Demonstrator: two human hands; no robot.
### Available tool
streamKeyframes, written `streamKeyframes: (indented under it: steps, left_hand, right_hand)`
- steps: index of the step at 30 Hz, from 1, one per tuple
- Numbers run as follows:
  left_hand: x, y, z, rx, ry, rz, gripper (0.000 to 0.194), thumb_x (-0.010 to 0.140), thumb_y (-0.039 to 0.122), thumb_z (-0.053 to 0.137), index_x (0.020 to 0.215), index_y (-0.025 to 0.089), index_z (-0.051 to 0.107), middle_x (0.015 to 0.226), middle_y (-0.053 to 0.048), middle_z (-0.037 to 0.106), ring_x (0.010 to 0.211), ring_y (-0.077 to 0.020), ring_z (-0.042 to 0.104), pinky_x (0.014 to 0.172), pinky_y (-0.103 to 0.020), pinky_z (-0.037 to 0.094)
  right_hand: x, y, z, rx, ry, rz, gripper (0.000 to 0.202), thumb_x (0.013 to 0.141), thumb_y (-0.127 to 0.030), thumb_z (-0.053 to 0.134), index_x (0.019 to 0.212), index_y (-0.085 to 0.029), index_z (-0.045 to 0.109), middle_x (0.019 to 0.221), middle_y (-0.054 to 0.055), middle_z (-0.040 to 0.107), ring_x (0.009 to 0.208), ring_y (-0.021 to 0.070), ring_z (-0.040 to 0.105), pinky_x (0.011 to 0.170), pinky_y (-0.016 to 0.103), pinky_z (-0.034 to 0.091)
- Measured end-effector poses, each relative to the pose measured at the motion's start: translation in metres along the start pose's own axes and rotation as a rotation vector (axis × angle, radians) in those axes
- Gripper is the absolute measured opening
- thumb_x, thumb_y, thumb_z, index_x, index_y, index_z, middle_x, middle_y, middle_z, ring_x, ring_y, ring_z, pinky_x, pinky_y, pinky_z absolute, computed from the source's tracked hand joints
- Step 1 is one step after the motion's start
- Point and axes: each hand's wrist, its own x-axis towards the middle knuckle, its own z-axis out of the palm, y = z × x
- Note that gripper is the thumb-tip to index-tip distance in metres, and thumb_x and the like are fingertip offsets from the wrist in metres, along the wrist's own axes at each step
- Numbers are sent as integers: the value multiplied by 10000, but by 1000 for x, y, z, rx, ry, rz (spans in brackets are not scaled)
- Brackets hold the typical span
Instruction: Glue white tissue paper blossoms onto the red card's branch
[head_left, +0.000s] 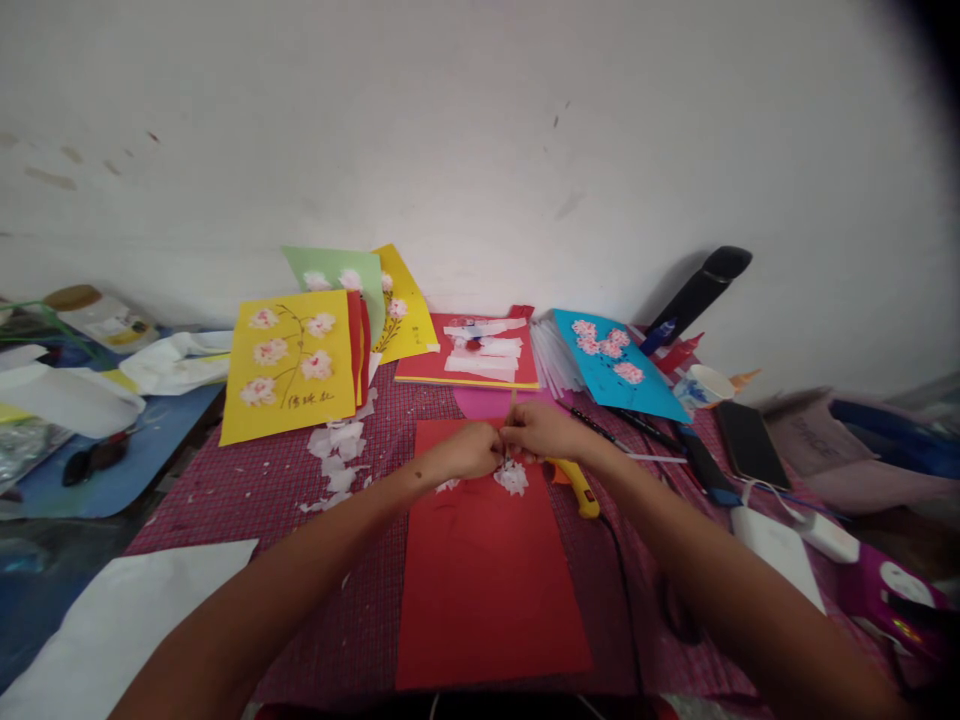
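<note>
A red sheet of paper (487, 600) lies on the table before me, with a white crumpled-paper flower (511, 478) near its top. Both hands meet just above this flower. My left hand (474, 450) is closed, its fingertips pinched near the flower; what they hold is hidden. Pinched in my right hand (544, 430) is a thin light-coloured stick (513, 402), its upper end sticking up over the fingers. More white paper (448, 485) shows on the sheet below my left hand. A yellow glue gun (576, 488) lies beside the sheet, under my right forearm.
Torn white paper pieces (337, 455) lie on the checked cloth at left. Flower pictures, including a yellow card (292, 355) and a blue card (619, 360), stand at the back. White strips (487, 345) rest on red paper. A phone (750, 445) and paper cup (703, 385) are at right.
</note>
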Motion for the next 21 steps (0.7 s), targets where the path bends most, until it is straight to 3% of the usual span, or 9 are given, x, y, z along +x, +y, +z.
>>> streamKeyframes:
  steps: [12,21]
  left_hand:
    - [1,-7,5,-5,6,12,262,768,110,534,871,150,771,775,-69,749,626,-160,592,563,-245,374]
    - [2,-3,3,7,57,74,348,778,63,537,1053,135,736,955,-120,765,762,-210,660,663,-268,445]
  right_hand:
    - [-5,-10,2,-186,66,-24,150,852,-193,604,721,-165,671,586,0,652,488,117,570,464,210,360]
    - [-6,-18,5,-288,114,-68,196,822,-123,574,639,-176,621,610,-4,619,558,120,540,509,230,318]
